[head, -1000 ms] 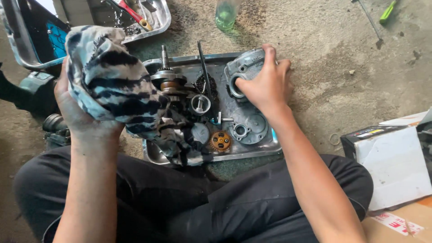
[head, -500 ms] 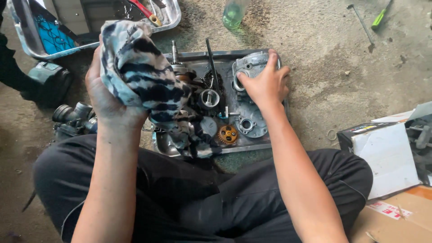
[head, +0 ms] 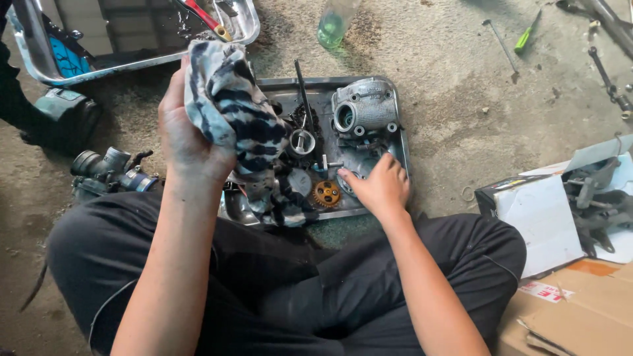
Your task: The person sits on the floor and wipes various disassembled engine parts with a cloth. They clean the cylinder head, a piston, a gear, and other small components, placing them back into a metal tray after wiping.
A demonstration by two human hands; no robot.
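Both hands are busy near the middle of the frame. The left hand is shut around a striped rag, black and white, which hangs down over the left part of a metal tray on the floor. The right hand lies low on the tray's lower right part, fingers curled down among the parts; I cannot tell if it grips anything, because the hand hides what is under it.

The rag covers many of the parts in the tray. A grey engine cover sits in the tray's upper right, and a small orange gear lies just beside the right hand. A second tray at the upper left is cut off by the frame's edge. A box at the right holds dark parts that are hard to make out.

Half a second ago the right hand was resting on the grey engine cover; now it is lower and the cover shows fully. The left hand and rag have moved a little to the right.
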